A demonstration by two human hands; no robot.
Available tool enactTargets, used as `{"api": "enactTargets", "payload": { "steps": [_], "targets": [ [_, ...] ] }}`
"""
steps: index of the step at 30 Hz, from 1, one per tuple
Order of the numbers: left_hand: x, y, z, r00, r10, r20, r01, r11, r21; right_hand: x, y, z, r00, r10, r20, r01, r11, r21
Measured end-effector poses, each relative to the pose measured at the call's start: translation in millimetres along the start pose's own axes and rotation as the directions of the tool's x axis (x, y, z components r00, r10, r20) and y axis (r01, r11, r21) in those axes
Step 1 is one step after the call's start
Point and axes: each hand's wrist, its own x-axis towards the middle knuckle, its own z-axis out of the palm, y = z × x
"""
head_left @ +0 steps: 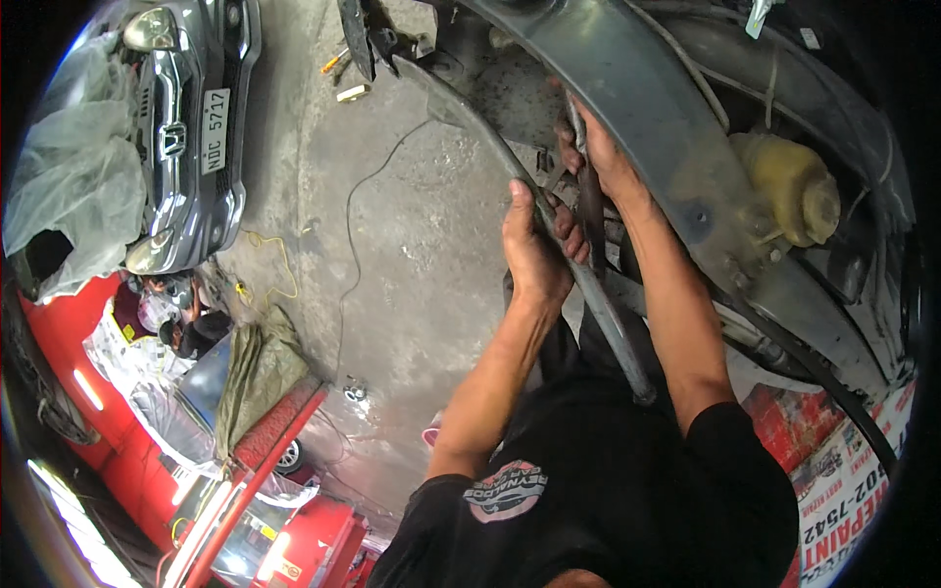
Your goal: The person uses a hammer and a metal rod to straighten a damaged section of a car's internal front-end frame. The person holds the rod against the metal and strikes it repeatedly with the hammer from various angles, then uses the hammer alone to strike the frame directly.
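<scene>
Concrete floor (417,304) stretching left, dark panel (627,93) close on our right, long grey bar (595,294) slanting alongside.
The floor gives us wide room toward the grey car (211,191) at far left, while the panel's curved edge runs just beside our right forearm, leaving little space there. The bar slopes from upper middle down to an end over our trousers. Our left hand (537,245) wraps its fingers round it; our right hand (610,162) curls by a thin dark piece (590,211), its grip partly hidden, so we cannot tell.
</scene>
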Motion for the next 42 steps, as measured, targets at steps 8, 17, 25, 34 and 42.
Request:
{"api": "enactTargets", "payload": {
  "steps": [8, 17, 25, 34, 42],
  "targets": [
    [-6.7, -1.5, 11.2, 0.999, -0.019, 0.028, 0.021, 0.998, -0.066, -3.3, 2.5, 11.3, 0.940, -0.127, 0.315, 0.292, 0.776, -0.560],
    [2.3, -0.2, -15.1, 0.999, -0.038, 0.025, 0.035, 0.994, 0.104, -18.2, -5.4, -5.4, 0.982, 0.107, 0.155, -0.104, 0.994, -0.027],
    [3.8, 1.6, -5.5, 0.998, 0.068, -0.014, -0.068, 0.998, 0.016, -14.9, -7.8, 2.2, 0.982, 0.187, 0.016, -0.186, 0.981, -0.046],
    [-5.9, 9.3, 12.3, 0.999, 0.012, -0.032, -0.014, 0.998, -0.061, 9.2, 11.3, -8.4, 0.991, 0.111, 0.071, -0.116, 0.990, 0.075],
    [-8.5, 7.3, 17.7, 0.999, 0.026, 0.043, -0.021, 0.994, -0.105, 11.0, -16.4, 20.5, 0.978, -0.011, 0.207, 0.116, 0.858, -0.501]
  ]
}}
